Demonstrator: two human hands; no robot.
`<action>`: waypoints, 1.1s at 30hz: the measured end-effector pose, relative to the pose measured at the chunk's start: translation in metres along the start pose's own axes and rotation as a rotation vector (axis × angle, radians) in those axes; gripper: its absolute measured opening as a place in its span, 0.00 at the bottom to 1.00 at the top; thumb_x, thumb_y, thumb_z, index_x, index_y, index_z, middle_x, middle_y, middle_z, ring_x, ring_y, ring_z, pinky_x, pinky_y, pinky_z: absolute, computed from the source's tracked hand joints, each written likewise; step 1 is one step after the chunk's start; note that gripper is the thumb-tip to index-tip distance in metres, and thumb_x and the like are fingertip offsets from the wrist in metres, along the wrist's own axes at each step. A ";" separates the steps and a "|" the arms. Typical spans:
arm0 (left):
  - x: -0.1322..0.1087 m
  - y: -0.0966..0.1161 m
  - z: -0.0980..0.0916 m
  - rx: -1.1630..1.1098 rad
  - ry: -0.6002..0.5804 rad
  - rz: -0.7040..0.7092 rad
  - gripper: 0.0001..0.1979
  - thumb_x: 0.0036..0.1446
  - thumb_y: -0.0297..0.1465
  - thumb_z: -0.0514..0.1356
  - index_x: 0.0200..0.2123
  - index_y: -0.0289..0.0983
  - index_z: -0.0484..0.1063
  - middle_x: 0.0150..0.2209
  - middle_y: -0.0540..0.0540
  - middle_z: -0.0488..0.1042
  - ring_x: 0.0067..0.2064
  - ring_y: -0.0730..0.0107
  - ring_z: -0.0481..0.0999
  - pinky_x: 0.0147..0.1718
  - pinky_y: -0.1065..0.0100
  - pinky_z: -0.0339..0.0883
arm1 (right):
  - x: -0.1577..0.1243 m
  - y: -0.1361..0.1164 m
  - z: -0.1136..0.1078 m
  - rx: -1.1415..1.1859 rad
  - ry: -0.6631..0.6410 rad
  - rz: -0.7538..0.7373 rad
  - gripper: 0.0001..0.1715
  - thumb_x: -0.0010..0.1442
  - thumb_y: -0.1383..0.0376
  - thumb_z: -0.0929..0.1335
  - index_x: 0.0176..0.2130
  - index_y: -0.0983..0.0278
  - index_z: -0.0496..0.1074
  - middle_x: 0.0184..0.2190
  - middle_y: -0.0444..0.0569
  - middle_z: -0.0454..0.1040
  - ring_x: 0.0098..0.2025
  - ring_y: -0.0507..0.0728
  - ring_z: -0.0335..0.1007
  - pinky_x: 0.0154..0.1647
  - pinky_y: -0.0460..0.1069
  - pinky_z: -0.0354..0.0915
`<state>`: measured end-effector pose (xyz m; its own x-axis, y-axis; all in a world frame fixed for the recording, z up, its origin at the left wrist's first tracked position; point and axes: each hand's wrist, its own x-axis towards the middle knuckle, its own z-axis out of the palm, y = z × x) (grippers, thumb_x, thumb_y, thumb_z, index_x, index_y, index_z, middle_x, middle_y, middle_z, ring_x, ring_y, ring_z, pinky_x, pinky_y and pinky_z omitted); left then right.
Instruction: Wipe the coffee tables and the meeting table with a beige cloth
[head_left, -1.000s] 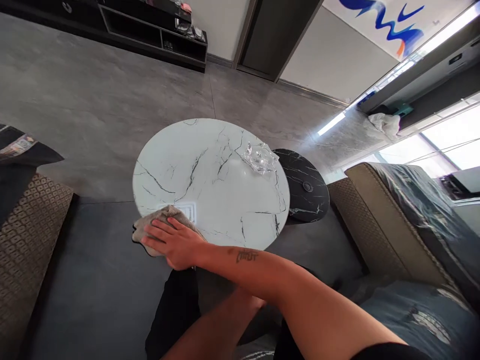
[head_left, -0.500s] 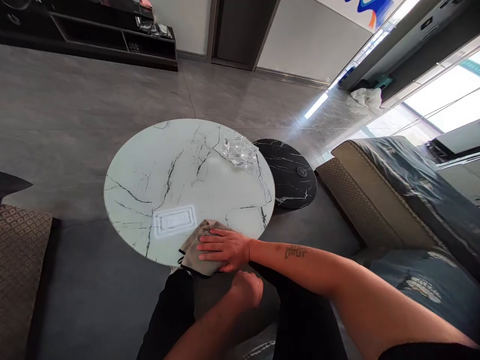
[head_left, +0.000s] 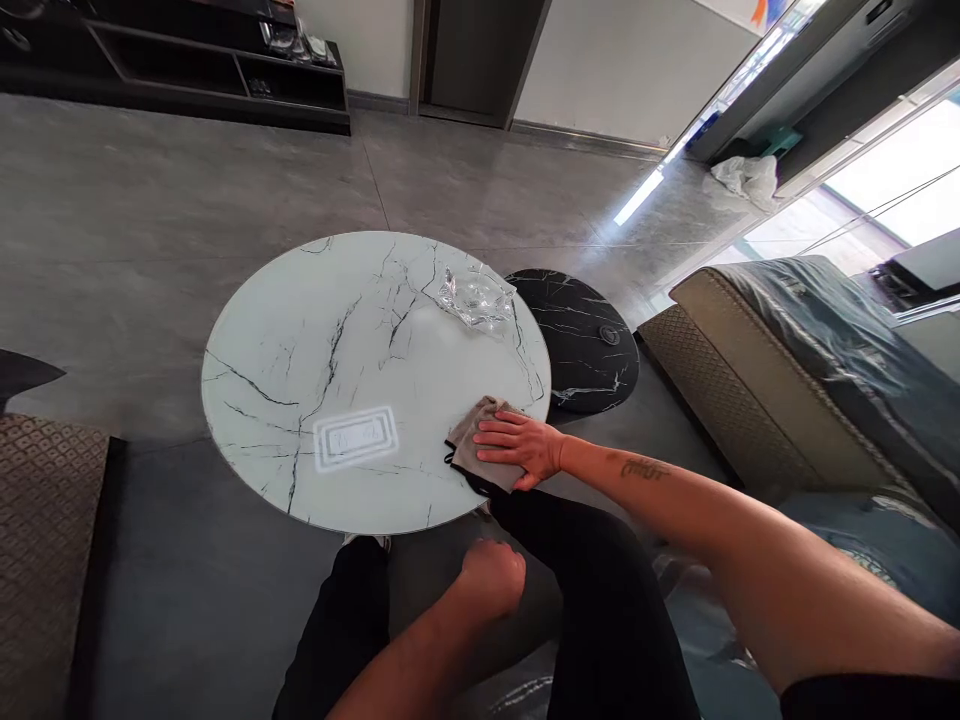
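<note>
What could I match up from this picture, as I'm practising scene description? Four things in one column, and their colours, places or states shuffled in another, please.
1. Cloth
2. Left hand
3. Clear dish
4. Smaller table

A. Curled, apart from the cloth
B. Black with pale veins
C. Under the right hand
D. On the white tabletop, near its far right edge

Pairs: 1-C, 2-A, 3-D, 4-B
</note>
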<state>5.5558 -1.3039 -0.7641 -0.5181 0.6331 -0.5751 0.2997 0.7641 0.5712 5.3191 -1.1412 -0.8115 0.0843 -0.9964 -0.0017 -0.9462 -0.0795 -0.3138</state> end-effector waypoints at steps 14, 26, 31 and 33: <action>0.020 0.001 0.017 -0.004 -0.018 0.002 0.22 0.56 0.26 0.71 0.56 0.32 0.81 0.54 0.28 0.83 0.51 0.43 0.85 0.52 0.49 0.79 | -0.044 0.066 -0.021 -0.123 0.180 0.537 0.49 0.76 0.40 0.63 0.83 0.58 0.55 0.83 0.59 0.57 0.84 0.76 0.50 0.82 0.76 0.48; 0.025 0.010 0.009 -0.017 -0.090 -0.029 0.25 0.59 0.27 0.71 0.60 0.29 0.80 0.56 0.27 0.83 0.58 0.42 0.85 0.60 0.49 0.78 | -0.031 0.133 -0.050 -0.138 0.197 0.877 0.47 0.78 0.42 0.57 0.83 0.62 0.54 0.84 0.58 0.53 0.85 0.75 0.44 0.83 0.77 0.47; 0.027 0.011 0.009 -0.029 -0.116 -0.036 0.26 0.61 0.26 0.69 0.62 0.27 0.78 0.57 0.26 0.82 0.59 0.41 0.84 0.61 0.48 0.76 | -0.022 0.169 -0.055 -0.143 0.245 0.953 0.48 0.78 0.42 0.56 0.82 0.67 0.56 0.84 0.60 0.52 0.86 0.74 0.43 0.85 0.72 0.46; 0.027 0.012 0.009 -0.038 -0.111 -0.035 0.25 0.62 0.26 0.67 0.62 0.27 0.78 0.57 0.26 0.82 0.59 0.41 0.84 0.61 0.47 0.76 | -0.021 0.181 -0.057 -0.135 0.253 0.976 0.48 0.78 0.43 0.55 0.82 0.68 0.55 0.84 0.61 0.52 0.86 0.73 0.41 0.86 0.71 0.46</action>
<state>5.5525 -1.2767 -0.7780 -0.4350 0.6179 -0.6550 0.2511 0.7818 0.5707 5.1281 -1.1367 -0.8146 -0.7976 -0.6031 0.0061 -0.5948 0.7849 -0.1735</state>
